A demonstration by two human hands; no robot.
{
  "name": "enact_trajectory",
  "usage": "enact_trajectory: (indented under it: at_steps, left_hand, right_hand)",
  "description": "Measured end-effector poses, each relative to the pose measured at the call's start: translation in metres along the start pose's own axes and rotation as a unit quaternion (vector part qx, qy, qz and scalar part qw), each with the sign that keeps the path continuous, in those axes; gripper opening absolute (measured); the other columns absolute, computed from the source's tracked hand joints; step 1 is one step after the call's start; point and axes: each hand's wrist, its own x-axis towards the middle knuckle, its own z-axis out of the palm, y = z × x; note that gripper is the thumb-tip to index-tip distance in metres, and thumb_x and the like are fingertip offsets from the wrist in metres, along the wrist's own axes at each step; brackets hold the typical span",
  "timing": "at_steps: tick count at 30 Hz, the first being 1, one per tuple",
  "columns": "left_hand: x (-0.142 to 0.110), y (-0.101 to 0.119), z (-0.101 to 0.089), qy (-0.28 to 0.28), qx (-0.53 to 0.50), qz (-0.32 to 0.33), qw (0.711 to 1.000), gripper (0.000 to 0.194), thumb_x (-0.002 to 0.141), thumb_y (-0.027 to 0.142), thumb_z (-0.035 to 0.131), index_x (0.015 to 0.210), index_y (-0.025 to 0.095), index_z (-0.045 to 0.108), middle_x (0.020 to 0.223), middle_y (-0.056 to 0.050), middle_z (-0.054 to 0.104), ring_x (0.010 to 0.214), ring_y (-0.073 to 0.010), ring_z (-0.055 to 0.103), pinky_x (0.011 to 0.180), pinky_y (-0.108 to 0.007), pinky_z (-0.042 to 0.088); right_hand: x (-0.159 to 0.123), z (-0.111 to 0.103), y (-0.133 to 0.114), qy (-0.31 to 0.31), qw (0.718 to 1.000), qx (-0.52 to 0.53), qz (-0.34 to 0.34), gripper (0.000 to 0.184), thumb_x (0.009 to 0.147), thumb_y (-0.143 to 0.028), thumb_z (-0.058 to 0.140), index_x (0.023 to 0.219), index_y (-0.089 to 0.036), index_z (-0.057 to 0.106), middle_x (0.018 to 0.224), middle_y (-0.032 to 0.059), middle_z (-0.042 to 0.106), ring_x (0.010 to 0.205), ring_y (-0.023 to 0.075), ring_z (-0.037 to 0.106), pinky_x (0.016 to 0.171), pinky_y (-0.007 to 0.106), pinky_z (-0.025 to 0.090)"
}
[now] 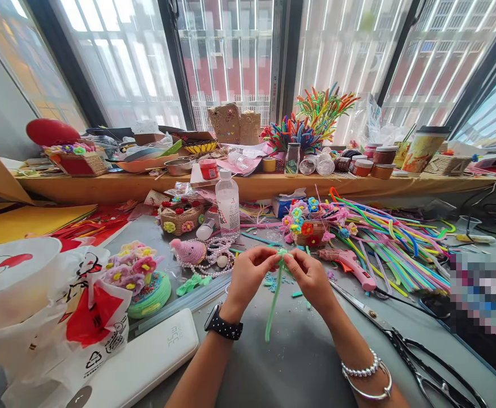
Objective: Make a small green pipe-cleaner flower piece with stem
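Observation:
My left hand [248, 277] and my right hand [311, 277] meet over the grey table, both pinched on the top of a green pipe cleaner [273, 300]. Its long end hangs down between my wrists toward the tabletop. A black dotted watch sits on my left wrist, silver bracelets on my right. Small green scraps [293, 286] lie under my hands.
A pink glue gun [350, 263], scissors [405, 345] and a heap of coloured pipe cleaners [392, 238] lie to the right. Flower baskets [307, 224], a clear bottle [228, 204], pearl beads [214, 252], a white power bank [146, 357] and a plastic bag [61, 317] sit left and ahead.

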Motion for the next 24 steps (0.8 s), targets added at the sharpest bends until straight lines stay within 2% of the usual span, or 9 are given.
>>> enact_trajectory:
  at_steps: [4, 7, 12, 16, 19, 21, 24]
  left_hand:
    - [-0.004, -0.004, 0.01, 0.044, 0.03, 0.056, 0.997, 0.019, 0.066, 0.033, 0.058, 0.07, 0.015, 0.059, 0.066, -0.003, 0.059, 0.063, -0.0138, 0.054, 0.059, -0.024, 0.044]
    - [-0.007, -0.005, 0.013, 0.075, 0.1, 0.115, 0.985, 0.017, 0.07, 0.033, 0.054, 0.073, 0.017, 0.059, 0.071, -0.004, 0.06, 0.067, -0.0144, 0.055, 0.064, -0.024, 0.043]
    - [-0.007, 0.0, 0.005, 0.056, 0.196, 0.154, 0.967, 0.019, 0.074, 0.035, 0.048, 0.071, 0.016, 0.054, 0.068, -0.002, 0.056, 0.062, -0.0127, 0.051, 0.059, -0.022, 0.038]
    - [-0.005, 0.0, 0.0, 0.031, 0.301, 0.183, 0.936, 0.023, 0.078, 0.034, 0.042, 0.063, 0.017, 0.046, 0.057, 0.001, 0.046, 0.054, -0.0108, 0.041, 0.053, -0.022, 0.029]
    - [-0.005, -0.003, 0.002, 0.006, 0.341, 0.195, 0.92, 0.026, 0.081, 0.031, 0.035, 0.06, 0.018, 0.039, 0.053, 0.002, 0.039, 0.05, -0.0105, 0.036, 0.051, -0.023, 0.024]
    - [-0.006, -0.006, 0.005, 0.022, 0.36, 0.208, 0.909, 0.026, 0.082, 0.029, 0.033, 0.059, 0.018, 0.037, 0.053, 0.002, 0.038, 0.05, -0.0108, 0.035, 0.052, -0.023, 0.023]
    - [-0.008, -0.011, 0.012, 0.076, 0.373, 0.234, 0.894, 0.022, 0.082, 0.026, 0.034, 0.061, 0.019, 0.037, 0.055, 0.001, 0.04, 0.053, -0.0118, 0.036, 0.053, -0.024, 0.024]
  right_hand:
    - [0.0, 0.004, 0.002, 0.031, 0.998, 0.047, 0.016, 0.032, 0.078, -0.044, 0.04, 0.066, -0.016, 0.046, 0.057, -0.0018, 0.038, 0.052, 0.0078, 0.032, 0.048, 0.02, 0.026]
    - [0.0, 0.004, 0.004, 0.044, 0.997, 0.066, 0.019, 0.03, 0.078, -0.044, 0.041, 0.068, -0.016, 0.048, 0.06, -0.0011, 0.041, 0.055, 0.0085, 0.034, 0.05, 0.02, 0.027]
    - [0.0, 0.002, 0.004, 0.03, 0.999, 0.03, 0.01, 0.029, 0.078, -0.042, 0.041, 0.067, -0.016, 0.048, 0.058, -0.0018, 0.039, 0.053, 0.0084, 0.033, 0.049, 0.02, 0.026]
    - [-0.001, 0.001, 0.002, 0.005, 1.0, -0.002, -0.015, 0.029, 0.079, -0.04, 0.041, 0.064, -0.016, 0.046, 0.055, -0.0024, 0.034, 0.052, 0.008, 0.03, 0.048, 0.02, 0.024]
    - [-0.002, 0.002, 0.0, 0.002, 1.0, 0.007, -0.022, 0.029, 0.079, -0.04, 0.041, 0.063, -0.016, 0.046, 0.055, -0.0024, 0.035, 0.052, 0.008, 0.03, 0.048, 0.02, 0.024]
    - [-0.003, 0.004, -0.002, 0.006, 1.0, 0.024, -0.013, 0.029, 0.079, -0.041, 0.041, 0.064, -0.016, 0.046, 0.055, -0.0025, 0.034, 0.052, 0.0078, 0.029, 0.048, 0.02, 0.024]
    - [-0.004, 0.008, -0.003, 0.016, 0.997, 0.076, 0.001, 0.029, 0.079, -0.041, 0.04, 0.065, -0.016, 0.045, 0.057, -0.0022, 0.035, 0.053, 0.0078, 0.03, 0.048, 0.019, 0.026]
